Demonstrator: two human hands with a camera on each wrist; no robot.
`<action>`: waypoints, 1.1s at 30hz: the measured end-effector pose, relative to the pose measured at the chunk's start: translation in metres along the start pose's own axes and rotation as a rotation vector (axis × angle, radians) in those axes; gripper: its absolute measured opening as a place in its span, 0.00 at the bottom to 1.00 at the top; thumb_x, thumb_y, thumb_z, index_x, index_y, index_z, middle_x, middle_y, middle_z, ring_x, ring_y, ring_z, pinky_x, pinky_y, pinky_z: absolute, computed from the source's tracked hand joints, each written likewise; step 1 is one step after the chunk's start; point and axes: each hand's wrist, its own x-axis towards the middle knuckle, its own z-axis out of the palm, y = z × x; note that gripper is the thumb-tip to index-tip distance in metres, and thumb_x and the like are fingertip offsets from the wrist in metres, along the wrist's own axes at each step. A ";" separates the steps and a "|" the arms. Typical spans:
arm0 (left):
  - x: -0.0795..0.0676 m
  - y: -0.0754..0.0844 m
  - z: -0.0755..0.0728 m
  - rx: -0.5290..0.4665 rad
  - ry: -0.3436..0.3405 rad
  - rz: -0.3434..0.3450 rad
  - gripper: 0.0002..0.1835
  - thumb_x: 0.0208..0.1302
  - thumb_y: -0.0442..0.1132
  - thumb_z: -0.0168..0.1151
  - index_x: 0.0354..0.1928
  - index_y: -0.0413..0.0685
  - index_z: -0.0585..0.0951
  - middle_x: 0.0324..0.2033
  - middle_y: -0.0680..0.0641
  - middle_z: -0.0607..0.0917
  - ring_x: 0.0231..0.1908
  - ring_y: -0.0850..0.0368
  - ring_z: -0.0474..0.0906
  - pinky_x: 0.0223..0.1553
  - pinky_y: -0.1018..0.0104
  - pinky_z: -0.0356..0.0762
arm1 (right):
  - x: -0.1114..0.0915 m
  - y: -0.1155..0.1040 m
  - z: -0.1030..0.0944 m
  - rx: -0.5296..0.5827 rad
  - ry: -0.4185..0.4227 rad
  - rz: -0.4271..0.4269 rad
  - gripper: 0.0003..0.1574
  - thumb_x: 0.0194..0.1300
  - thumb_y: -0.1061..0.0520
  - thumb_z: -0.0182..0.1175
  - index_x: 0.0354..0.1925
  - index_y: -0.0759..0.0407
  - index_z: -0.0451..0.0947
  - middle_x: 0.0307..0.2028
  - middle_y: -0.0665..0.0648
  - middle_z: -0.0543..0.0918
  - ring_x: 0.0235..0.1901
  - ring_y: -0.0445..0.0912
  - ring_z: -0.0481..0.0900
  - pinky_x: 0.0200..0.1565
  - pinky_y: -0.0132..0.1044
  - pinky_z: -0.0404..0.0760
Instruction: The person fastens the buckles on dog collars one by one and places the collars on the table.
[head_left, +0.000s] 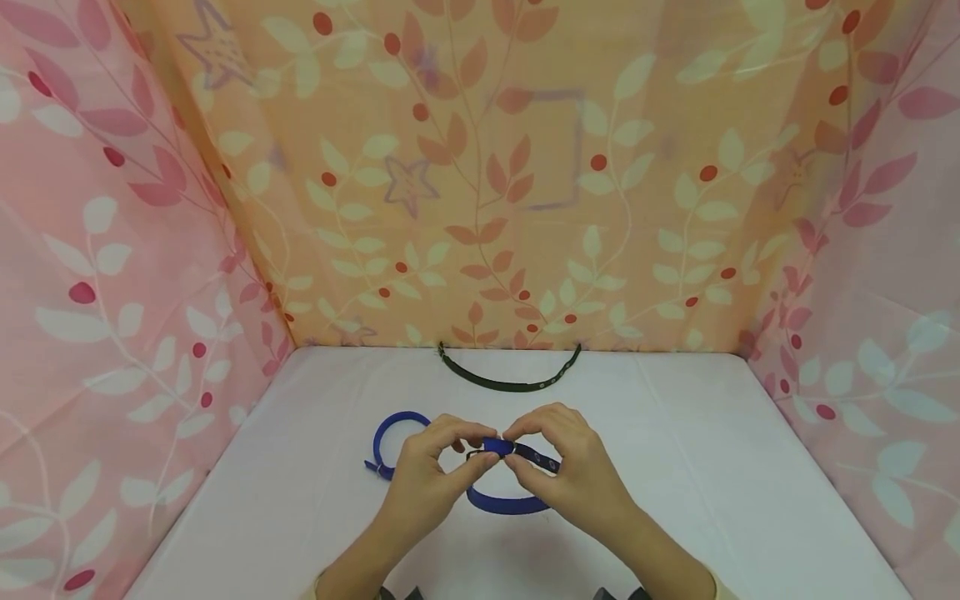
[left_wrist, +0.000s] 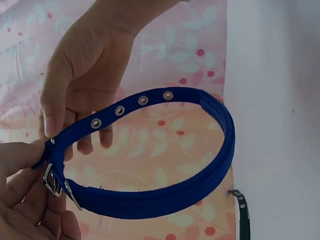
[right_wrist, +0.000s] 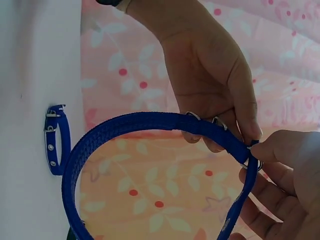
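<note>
A blue collar (head_left: 510,505) with metal eyelets is held up in a loop between both hands, above the white table. My left hand (head_left: 431,468) pinches it at the buckle end, thumb below and fingertips above. The metal buckle (left_wrist: 52,181) hangs by those fingers in the left wrist view. From the other side, my right hand (head_left: 583,468) pinches the collar at the same joint, where the eyelet strap meets the buckle. In the right wrist view, metal rings (right_wrist: 219,121) show on the band beside the left hand. The fingertips partly hide the strap's tip.
Another blue collar (head_left: 379,442), buckled into a ring, lies on the white table (head_left: 247,500) left of the hands. Towards the back edge a dark green collar (head_left: 510,387) lies unfastened in a curve. Patterned cloth walls (head_left: 480,167) enclose the back and both sides.
</note>
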 end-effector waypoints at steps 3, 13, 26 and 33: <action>0.000 0.002 -0.002 -0.008 0.006 -0.032 0.12 0.64 0.48 0.72 0.49 0.66 0.87 0.40 0.65 0.86 0.46 0.61 0.80 0.48 0.62 0.80 | 0.000 0.001 -0.001 -0.003 -0.014 0.017 0.21 0.56 0.60 0.76 0.46 0.44 0.81 0.44 0.38 0.84 0.51 0.38 0.79 0.56 0.40 0.74; 0.002 0.005 -0.009 -0.114 0.065 -0.172 0.12 0.65 0.43 0.72 0.50 0.62 0.86 0.43 0.60 0.87 0.43 0.50 0.79 0.56 0.62 0.79 | 0.002 0.007 -0.005 -0.031 -0.034 0.067 0.22 0.55 0.60 0.77 0.46 0.43 0.81 0.43 0.36 0.84 0.51 0.36 0.78 0.55 0.43 0.75; 0.005 0.002 -0.017 -0.240 0.192 -0.156 0.12 0.64 0.37 0.72 0.49 0.52 0.86 0.40 0.50 0.88 0.41 0.51 0.78 0.48 0.70 0.80 | 0.005 0.019 -0.009 -0.025 -0.092 0.099 0.22 0.56 0.59 0.76 0.46 0.40 0.82 0.44 0.39 0.85 0.51 0.35 0.78 0.55 0.45 0.75; 0.004 0.003 -0.015 -0.238 0.137 -0.154 0.12 0.65 0.39 0.72 0.50 0.55 0.86 0.43 0.52 0.88 0.41 0.51 0.79 0.52 0.67 0.79 | 0.004 0.017 -0.011 -0.041 -0.126 0.114 0.23 0.57 0.57 0.77 0.47 0.38 0.81 0.44 0.32 0.83 0.54 0.33 0.76 0.58 0.48 0.75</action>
